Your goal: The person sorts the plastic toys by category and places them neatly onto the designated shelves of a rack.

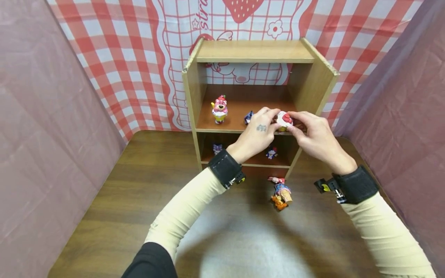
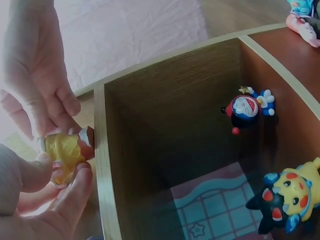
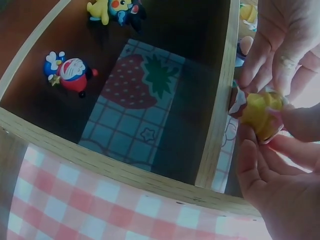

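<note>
Both hands pinch one small figurine [image 1: 285,119] at the right front edge of the upper shelf. It has a white and red top in the head view and a yellow cup-like base [image 2: 64,152] in the wrist views. My left hand [image 1: 255,133] holds it from the left, my right hand [image 1: 318,137] from the right; fingers cover its sides. Its lower end is close to the shelf board; contact cannot be told. A dark blue figurine [image 1: 248,117], partly hidden, is just beyond the left hand. Farther left stands a pink bear figurine [image 1: 219,110] in a yellow cup.
The wooden shelf unit [image 1: 255,52] stands against a checked cloth. Its lower compartment holds a red-and-blue figurine [image 3: 72,70], a yellow-and-black figurine [image 2: 290,192]. Before it on the table [image 1: 146,200] lie an ice-cream-cone figurine [image 1: 283,191] and an orange figurine [image 1: 279,202]. Pink curtains flank both sides.
</note>
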Demonstrator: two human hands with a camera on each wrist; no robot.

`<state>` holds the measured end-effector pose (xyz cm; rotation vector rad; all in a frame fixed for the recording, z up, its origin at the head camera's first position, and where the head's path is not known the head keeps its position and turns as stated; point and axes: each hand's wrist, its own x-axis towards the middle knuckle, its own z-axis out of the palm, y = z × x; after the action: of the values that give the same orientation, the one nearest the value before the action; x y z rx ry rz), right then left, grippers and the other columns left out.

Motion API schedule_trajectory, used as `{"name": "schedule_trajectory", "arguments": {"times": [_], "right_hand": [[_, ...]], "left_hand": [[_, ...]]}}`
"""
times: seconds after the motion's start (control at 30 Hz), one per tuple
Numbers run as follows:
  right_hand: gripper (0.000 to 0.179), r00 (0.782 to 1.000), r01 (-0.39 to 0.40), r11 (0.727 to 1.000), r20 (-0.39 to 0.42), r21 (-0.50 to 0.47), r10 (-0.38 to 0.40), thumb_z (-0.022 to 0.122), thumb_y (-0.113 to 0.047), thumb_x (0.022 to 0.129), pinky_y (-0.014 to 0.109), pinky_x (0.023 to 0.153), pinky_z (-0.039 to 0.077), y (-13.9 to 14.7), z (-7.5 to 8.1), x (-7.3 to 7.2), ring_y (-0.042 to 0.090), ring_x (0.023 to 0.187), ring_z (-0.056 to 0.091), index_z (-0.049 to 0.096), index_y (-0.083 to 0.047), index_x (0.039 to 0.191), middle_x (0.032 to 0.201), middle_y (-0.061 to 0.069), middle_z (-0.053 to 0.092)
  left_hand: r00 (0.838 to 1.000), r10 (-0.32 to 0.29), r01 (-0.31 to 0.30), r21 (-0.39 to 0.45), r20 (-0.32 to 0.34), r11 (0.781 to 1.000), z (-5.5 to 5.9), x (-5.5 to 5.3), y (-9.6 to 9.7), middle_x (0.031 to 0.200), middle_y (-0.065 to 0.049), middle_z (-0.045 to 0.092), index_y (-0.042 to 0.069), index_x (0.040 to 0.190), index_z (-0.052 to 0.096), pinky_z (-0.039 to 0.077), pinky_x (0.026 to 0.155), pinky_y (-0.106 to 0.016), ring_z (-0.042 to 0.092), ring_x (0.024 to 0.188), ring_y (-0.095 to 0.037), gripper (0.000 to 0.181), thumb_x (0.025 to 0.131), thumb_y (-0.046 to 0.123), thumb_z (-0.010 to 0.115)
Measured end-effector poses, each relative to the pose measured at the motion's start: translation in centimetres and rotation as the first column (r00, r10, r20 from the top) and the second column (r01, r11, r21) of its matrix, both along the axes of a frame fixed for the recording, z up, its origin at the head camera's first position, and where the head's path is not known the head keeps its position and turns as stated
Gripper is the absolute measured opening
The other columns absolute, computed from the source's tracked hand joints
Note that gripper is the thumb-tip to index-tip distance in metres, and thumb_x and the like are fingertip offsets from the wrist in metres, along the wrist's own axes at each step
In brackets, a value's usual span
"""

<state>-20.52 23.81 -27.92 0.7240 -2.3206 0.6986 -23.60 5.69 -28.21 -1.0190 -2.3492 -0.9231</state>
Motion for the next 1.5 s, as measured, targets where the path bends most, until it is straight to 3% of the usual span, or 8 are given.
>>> {"name": "schedule_trajectory", "arguments": {"times": [0.13,0.27,0.57,0.77,1.0,1.23,1.5], "right_hand": [[0.033,1.0,0.025,0.999,0.002,0.028,-0.025,0.065,0.008,0.083,0.047,0.07,0.049,-0.1,0.1,-0.2,0.029,0.084,0.061,0.063,0.009,0.116,0.103,0.023,0.067],[0.032,0.998,0.058,0.996,-0.022,0.066,-0.056,0.062,0.008,0.085,0.055,0.074,0.05,-0.5,0.2,-0.5,0.037,0.088,0.062,0.061,0.011,0.116,0.105,0.028,0.066],[0.029,0.991,0.131,0.984,-0.034,0.119,-0.128,0.057,0.009,0.088,0.058,0.076,0.049,-1.0,0.6,-0.6,0.043,0.091,0.062,0.058,0.016,0.116,0.105,0.033,0.064],[0.028,0.988,0.155,0.979,-0.045,0.129,-0.15,0.056,0.01,0.087,0.059,0.078,0.049,-1.2,0.8,-1.0,0.045,0.091,0.062,0.058,0.017,0.114,0.105,0.034,0.064],[0.027,0.985,0.169,0.978,-0.038,0.121,-0.166,0.055,0.01,0.087,0.059,0.077,0.049,-1.3,0.4,-1.3,0.044,0.09,0.062,0.058,0.016,0.113,0.104,0.034,0.064],[0.03,0.982,0.188,0.977,-0.029,0.106,-0.185,0.056,0.01,0.087,0.059,0.078,0.05,-1.1,-0.1,-0.9,0.045,0.092,0.062,0.058,0.017,0.117,0.108,0.034,0.063],[0.032,0.97,0.243,0.965,-0.01,0.098,-0.243,0.056,0.002,0.092,0.06,0.071,0.048,-1.3,0.1,-0.7,0.048,0.077,0.062,0.057,0.013,0.121,0.102,0.036,0.064]], "left_hand": [[0.999,0.024,-0.024,-0.007,0.03,1.0,0.0,-0.2,0.4,0.109,-0.013,0.063,-0.003,0.123,0.059,0.049,0.086,-0.026,0.056,0.1,-0.017,0.033,0.093,0.01,0.063],[0.999,0.041,-0.041,0.019,0.024,0.999,-0.2,-0.6,0.9,0.108,-0.013,0.064,-0.003,0.122,0.06,0.049,0.085,-0.027,0.056,0.1,-0.018,0.032,0.093,0.009,0.063],[0.996,0.057,-0.064,0.104,0.064,0.992,-0.4,-1.5,1.9,0.108,-0.013,0.064,-0.002,0.12,0.061,0.048,0.084,-0.022,0.057,0.098,-0.017,0.031,0.092,0.011,0.064],[0.992,0.087,-0.097,0.108,0.091,0.989,-0.1,-1.7,2.3,0.105,-0.011,0.065,0.001,0.12,0.061,0.048,0.082,-0.022,0.057,0.097,-0.016,0.03,0.092,0.011,0.064],[0.99,0.131,-0.135,0.101,0.046,0.986,-0.5,-1.4,2.7,0.103,-0.012,0.065,-0.001,0.12,0.061,0.049,0.082,-0.024,0.058,0.095,-0.018,0.031,0.091,0.009,0.064],[0.985,0.161,-0.168,0.117,0.068,0.979,-1.2,-1.1,3.2,0.11,-0.013,0.068,-0.002,0.123,0.06,0.05,0.086,-0.023,0.06,0.101,-0.019,0.034,0.092,0.011,0.064],[0.986,0.159,-0.163,0.129,0.039,0.978,-1.0,-1.3,3.1,0.111,-0.014,0.068,-0.004,0.124,0.059,0.051,0.087,-0.023,0.061,0.102,-0.019,0.035,0.092,0.01,0.064]]}}
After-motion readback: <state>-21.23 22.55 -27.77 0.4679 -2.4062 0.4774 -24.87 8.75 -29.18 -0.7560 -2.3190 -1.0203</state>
